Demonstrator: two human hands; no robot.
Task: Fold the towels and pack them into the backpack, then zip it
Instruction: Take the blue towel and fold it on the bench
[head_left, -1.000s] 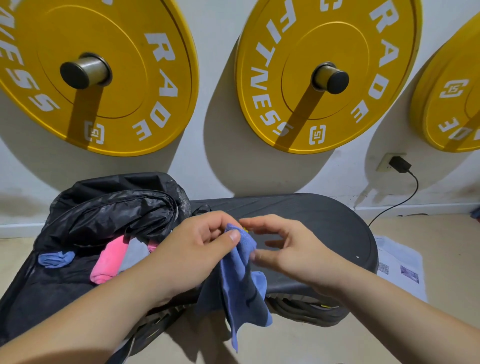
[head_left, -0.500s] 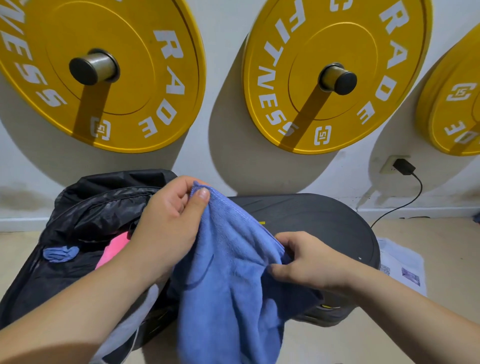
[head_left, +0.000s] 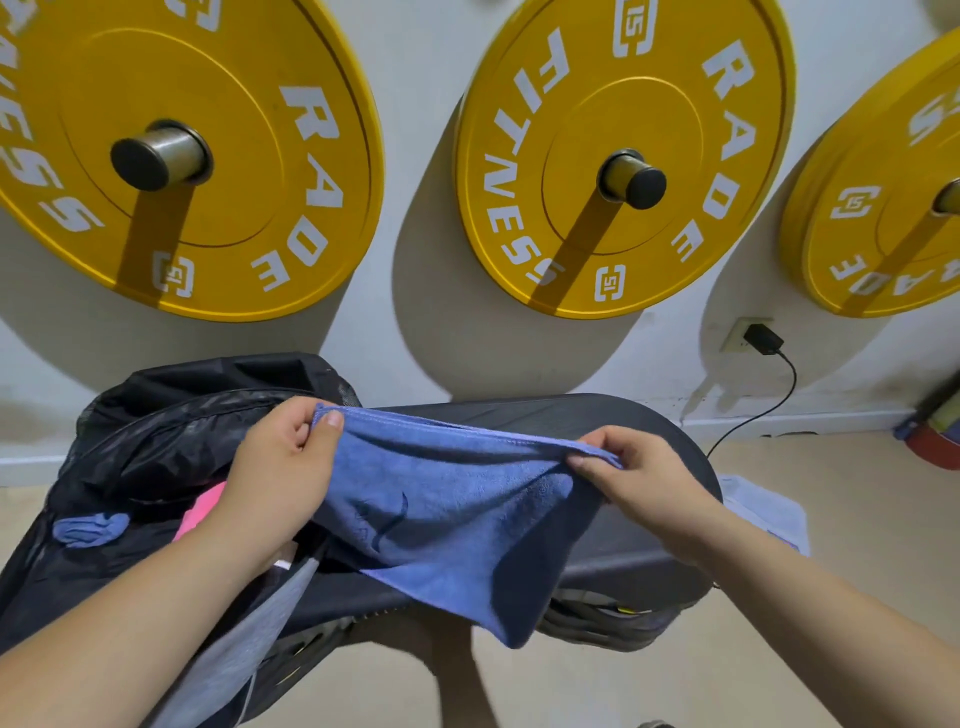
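Left hand (head_left: 283, 462) pinches the left corner of the blue towel (head_left: 447, 514), thumb on top; right hand (head_left: 636, 480) pinches the opposite corner. Both forearms reach forward, hands well apart, top hem stretched between them. The towel hangs over the dark bench (head_left: 644, 452), beside the open black backpack (head_left: 156, 431). Count: one towel held; one pink cloth (head_left: 200, 512) and one small blue cloth (head_left: 88, 527) in the backpack; three yellow weight plates (head_left: 623, 156) on the wall. Half a second ago the towel hung bunched and the hands were closer.
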